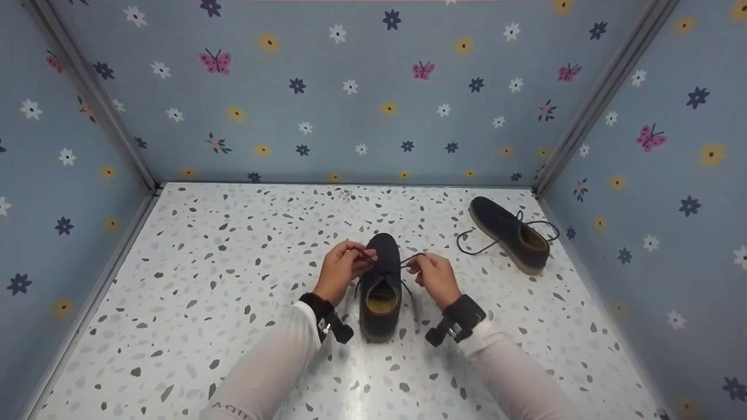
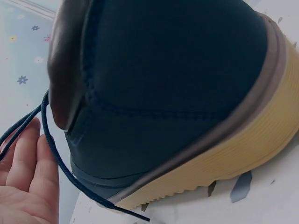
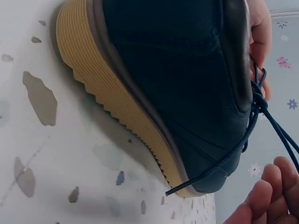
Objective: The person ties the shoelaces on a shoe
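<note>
A dark lace-up shoe (image 1: 385, 269) with a tan sole (image 3: 126, 112) stands upright, toe pointing away from me. My left hand (image 1: 340, 272) is at its left side near the toe, thumb and fingertips pinching a loop of the shoelace (image 2: 21, 123). On the other side my right hand (image 1: 437, 280) pinches another loop, stretched out to the right. Between the hands, the right wrist view shows a bow knot (image 3: 258, 99) over the shoe's front. A loose lace end hangs down each side of the shoe.
A matching shoe (image 1: 508, 233) lies to the right near the back corner, its laces undone and trailing on the white speckled surface (image 1: 233, 262). Blue panels (image 1: 350, 111) with flowers and butterflies stand at the back and both sides.
</note>
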Tool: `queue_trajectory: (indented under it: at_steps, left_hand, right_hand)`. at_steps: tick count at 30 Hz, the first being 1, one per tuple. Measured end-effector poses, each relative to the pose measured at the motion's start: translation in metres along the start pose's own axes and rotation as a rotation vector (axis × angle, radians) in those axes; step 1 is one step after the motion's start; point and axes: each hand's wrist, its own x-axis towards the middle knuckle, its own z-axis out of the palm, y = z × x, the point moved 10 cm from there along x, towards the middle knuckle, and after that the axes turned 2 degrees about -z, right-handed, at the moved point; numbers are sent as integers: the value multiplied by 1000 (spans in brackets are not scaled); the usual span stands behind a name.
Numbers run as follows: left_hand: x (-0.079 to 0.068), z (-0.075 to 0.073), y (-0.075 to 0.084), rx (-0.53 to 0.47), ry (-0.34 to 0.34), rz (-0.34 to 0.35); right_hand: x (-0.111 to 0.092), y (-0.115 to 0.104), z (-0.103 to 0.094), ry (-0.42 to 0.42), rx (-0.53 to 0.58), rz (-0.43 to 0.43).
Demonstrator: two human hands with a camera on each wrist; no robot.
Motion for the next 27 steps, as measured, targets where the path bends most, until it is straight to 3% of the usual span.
queue_trajectory:
  at_steps: [5, 11, 16, 21, 27]
  left_hand:
    - [1, 4, 4, 18, -13, -1]
    - [4, 10, 14, 75, -23, 32]
    - [5, 13, 17, 48, -32, 41]
    - [6, 12, 11, -32, -27, 3]
    - [7, 9, 4, -107, -4, -34]
  right_hand:
    - [4, -14, -5, 24, -20, -82]
    - [9, -33, -4, -6, -85, -173]
    - [10, -39, -3, -7, -129, -217]
    - [10, -30, -2, 2, -6, -170]
    - [7, -7, 3, -7, 244, 3]
